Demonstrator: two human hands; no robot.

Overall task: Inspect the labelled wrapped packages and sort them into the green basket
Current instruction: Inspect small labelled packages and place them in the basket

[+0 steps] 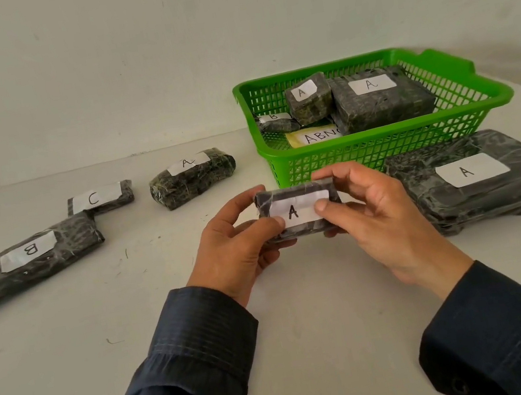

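Both hands hold up a small dark wrapped package (296, 191) with a white label reading "A", just in front of the green basket (382, 144). My left hand (240, 246) pinches its left end and my right hand (373, 212) pinches its right end, thumbs on the label. Inside the basket lie two dark packages marked "A" (381, 99) (308, 98), one marked "B" (275, 123) and a yellow tag lettered "ABN" (314, 135), partly hidden.
On the white table (73, 369) lie a long "B" package (27, 263), a small "C" package (100, 197), an "A" package (193, 178), and a large flat "A" package (482, 179) right of my hands. A pale wall stands behind.
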